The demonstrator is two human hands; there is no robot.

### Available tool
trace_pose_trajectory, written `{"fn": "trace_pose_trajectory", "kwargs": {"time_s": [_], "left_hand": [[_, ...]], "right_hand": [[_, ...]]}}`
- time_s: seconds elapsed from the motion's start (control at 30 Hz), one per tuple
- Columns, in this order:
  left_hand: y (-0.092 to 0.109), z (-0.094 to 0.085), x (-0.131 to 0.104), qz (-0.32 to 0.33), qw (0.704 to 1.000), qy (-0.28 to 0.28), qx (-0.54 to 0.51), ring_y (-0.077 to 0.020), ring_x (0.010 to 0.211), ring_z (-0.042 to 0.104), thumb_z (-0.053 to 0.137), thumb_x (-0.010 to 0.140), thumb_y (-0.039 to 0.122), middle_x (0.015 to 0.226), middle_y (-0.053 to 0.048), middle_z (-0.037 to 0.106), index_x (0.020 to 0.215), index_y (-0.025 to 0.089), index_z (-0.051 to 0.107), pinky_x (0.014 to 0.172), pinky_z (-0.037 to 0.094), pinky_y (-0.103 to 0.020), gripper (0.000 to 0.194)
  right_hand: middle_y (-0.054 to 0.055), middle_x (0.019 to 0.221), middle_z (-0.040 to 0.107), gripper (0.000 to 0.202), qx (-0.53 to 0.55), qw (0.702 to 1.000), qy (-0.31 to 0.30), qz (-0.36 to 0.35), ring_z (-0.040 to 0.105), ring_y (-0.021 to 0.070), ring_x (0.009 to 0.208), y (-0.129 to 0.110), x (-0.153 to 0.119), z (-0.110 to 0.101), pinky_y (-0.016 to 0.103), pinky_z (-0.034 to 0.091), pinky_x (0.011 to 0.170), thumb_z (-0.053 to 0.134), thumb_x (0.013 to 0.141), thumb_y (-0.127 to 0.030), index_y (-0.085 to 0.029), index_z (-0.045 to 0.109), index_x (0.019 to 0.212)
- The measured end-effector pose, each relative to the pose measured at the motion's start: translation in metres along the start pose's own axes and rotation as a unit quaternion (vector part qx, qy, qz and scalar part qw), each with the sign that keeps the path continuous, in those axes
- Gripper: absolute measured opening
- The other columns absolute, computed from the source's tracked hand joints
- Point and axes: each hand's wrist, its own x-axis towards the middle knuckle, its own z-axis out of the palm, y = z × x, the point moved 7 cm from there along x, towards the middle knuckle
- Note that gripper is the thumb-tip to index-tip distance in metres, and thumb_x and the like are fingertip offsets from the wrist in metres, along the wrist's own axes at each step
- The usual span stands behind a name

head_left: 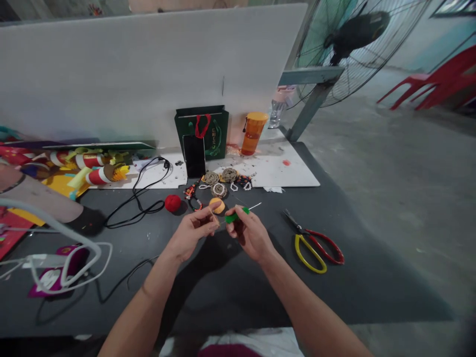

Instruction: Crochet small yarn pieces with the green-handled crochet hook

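In the middle of the head view, my right hand point(250, 229) is closed around the green handle of a crochet hook point(237, 215), whose thin metal shaft points to the upper right. Close by on its left, my left hand point(194, 232) pinches a thin light-orange yarn strand point(213, 216). The strand runs toward the hook's left end; whether it loops there is too small to tell. Just behind my fingers sits a round yellow-orange ball point(217, 205), partly covered by the left hand. A red yarn ball point(172, 203) lies further left.
Scissors point(311, 243) with one red and one yellow handle lie to the right. Behind are coiled rope pieces with beads point(219, 189), a phone point(195, 156) against a green paper bag point(220, 134), and an orange tumbler point(253, 135). Black cable point(138, 198) and a lamp-like stand point(44, 198) occupy the left.
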Motion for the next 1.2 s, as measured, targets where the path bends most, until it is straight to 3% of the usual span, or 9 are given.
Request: {"fn": "trace_pose_trajectory", "kwargs": {"time_s": [0.13, 0.27, 0.37, 0.57, 0.67, 0.8, 0.9, 1.03, 1.2], "left_hand": [[0.001, -0.002, 0.000, 0.062, 0.995, 0.060, -0.044, -0.0066, 0.062, 0.051, 0.085, 0.064, 0.020, 0.067, 0.003, 0.060, 0.118, 0.023, 0.073, 0.063, 0.044, -0.019, 0.055], [-0.006, -0.005, -0.001, 0.111, 0.985, 0.120, -0.062, -0.0085, 0.071, 0.059, 0.086, 0.064, 0.024, 0.074, 0.003, 0.065, 0.119, 0.026, 0.072, 0.076, 0.050, -0.021, 0.057], [-0.013, -0.005, -0.003, 0.128, 0.979, 0.150, -0.055, -0.0092, 0.073, 0.062, 0.085, 0.067, 0.026, 0.078, 0.002, 0.068, 0.123, 0.026, 0.070, 0.079, 0.052, -0.022, 0.058], [-0.019, -0.005, -0.004, 0.127, 0.972, 0.178, -0.081, -0.0094, 0.071, 0.060, 0.083, 0.068, 0.026, 0.073, 0.004, 0.064, 0.126, 0.023, 0.068, 0.077, 0.053, -0.023, 0.060], [-0.019, -0.004, -0.002, 0.098, 0.973, 0.167, -0.127, -0.0060, 0.067, 0.058, 0.084, 0.066, 0.021, 0.069, 0.006, 0.060, 0.122, 0.022, 0.070, 0.073, 0.049, -0.018, 0.058], [-0.020, -0.003, -0.001, 0.050, 0.971, 0.154, -0.177, -0.0033, 0.059, 0.053, 0.082, 0.066, 0.016, 0.068, 0.007, 0.057, 0.119, 0.021, 0.071, 0.063, 0.045, -0.015, 0.055], [-0.022, -0.003, -0.001, 0.032, 0.970, 0.150, -0.190, -0.0035, 0.060, 0.054, 0.082, 0.065, 0.014, 0.070, 0.006, 0.059, 0.118, 0.022, 0.071, 0.064, 0.046, -0.015, 0.055], [-0.018, -0.005, -0.004, 0.088, 0.974, 0.165, -0.130, -0.0066, 0.069, 0.059, 0.084, 0.065, 0.018, 0.073, 0.005, 0.064, 0.122, 0.022, 0.069, 0.075, 0.050, -0.019, 0.059], [-0.014, -0.003, -0.009, 0.147, 0.967, 0.199, -0.066, -0.0080, 0.070, 0.059, 0.081, 0.069, 0.023, 0.073, 0.005, 0.064, 0.129, 0.021, 0.065, 0.078, 0.052, -0.022, 0.062]], "right_hand": [[-0.002, 0.059, 0.069, 0.035, 0.011, 1.000, 0.003, -0.028, 0.060, 0.0098, 0.050, 0.003, -0.006, 0.006, 0.020, 0.048, 0.050, 0.090, 0.058, -0.042, -0.020, 0.069, 0.075], [-0.001, 0.065, 0.072, 0.027, -0.046, 0.990, 0.046, -0.124, 0.063, 0.0123, 0.055, 0.000, -0.013, 0.003, 0.025, 0.051, 0.057, 0.084, 0.069, -0.041, -0.021, 0.073, 0.083], [0.001, 0.070, 0.073, 0.019, -0.105, 0.974, 0.081, -0.183, 0.063, 0.0138, 0.057, -0.004, -0.021, 0.002, 0.028, 0.053, 0.060, 0.078, 0.076, -0.038, -0.022, 0.074, 0.085], [0.002, 0.078, 0.073, 0.009, -0.135, 0.955, 0.105, -0.244, 0.065, 0.0164, 0.072, -0.005, -0.026, 0.004, 0.031, 0.055, 0.070, 0.078, 0.075, -0.029, -0.025, 0.078, 0.083], [0.001, 0.080, 0.073, 0.009, -0.105, 0.960, 0.108, -0.238, 0.064, 0.0157, 0.073, 0.002, -0.022, 0.002, 0.030, 0.053, 0.071, 0.079, 0.073, -0.026, -0.026, 0.079, 0.082], [0.001, 0.076, 0.074, 0.015, -0.015, 0.978, 0.131, -0.162, 0.064, 0.0152, 0.068, 0.018, -0.011, -0.005, 0.029, 0.052, 0.065, 0.085, 0.065, -0.028, -0.024, 0.078, 0.078], [0.001, 0.077, 0.076, 0.018, 0.014, 0.985, 0.112, -0.131, 0.066, 0.0151, 0.069, 0.021, -0.007, -0.005, 0.030, 0.053, 0.068, 0.085, 0.064, -0.031, -0.024, 0.078, 0.079], [0.001, 0.081, 0.076, 0.015, -0.061, 0.983, 0.087, -0.152, 0.067, 0.0148, 0.070, 0.010, -0.011, -0.004, 0.030, 0.054, 0.073, 0.081, 0.073, -0.031, -0.024, 0.077, 0.085], [0.002, 0.081, 0.073, 0.008, -0.161, 0.951, 0.102, -0.242, 0.066, 0.0166, 0.077, -0.006, -0.023, 0.004, 0.031, 0.053, 0.075, 0.078, 0.075, -0.027, -0.024, 0.078, 0.083]]}}
